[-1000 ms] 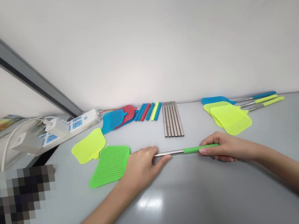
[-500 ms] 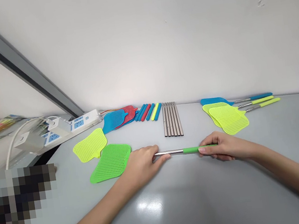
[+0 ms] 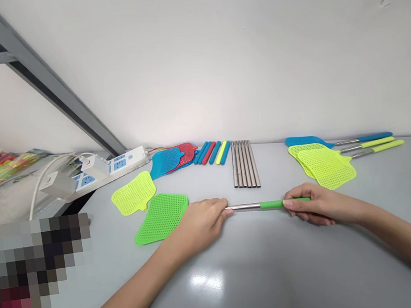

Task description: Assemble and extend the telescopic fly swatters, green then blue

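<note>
A green fly swatter lies across the middle of the head view, its mesh head (image 3: 164, 217) to the left and its green grip (image 3: 271, 205) to the right. My left hand (image 3: 208, 221) is closed round the swatter where the metal rod (image 3: 244, 206) meets the head, hiding that joint. Around the green grip, the fingers of my right hand (image 3: 314, 204) are closed, with the thumb along its near side. A loose yellow mesh head (image 3: 133, 193) rests just beyond the green one. Behind my hands several bare metal rods (image 3: 244, 165) lie side by side.
Blue (image 3: 167, 162) and red (image 3: 189, 151) mesh heads lie near the wall, beside several coloured grips (image 3: 215, 152). At right are a blue swatter (image 3: 306, 141) and yellow swatters (image 3: 332, 165) with handles. A power strip (image 3: 130, 159) with plugs and cables stands at left, near a metal frame (image 3: 54, 88).
My left thumb has drawn in against the fingers on the rod. The whole scene has shifted slightly right in view; both hands still hold the swatter.
</note>
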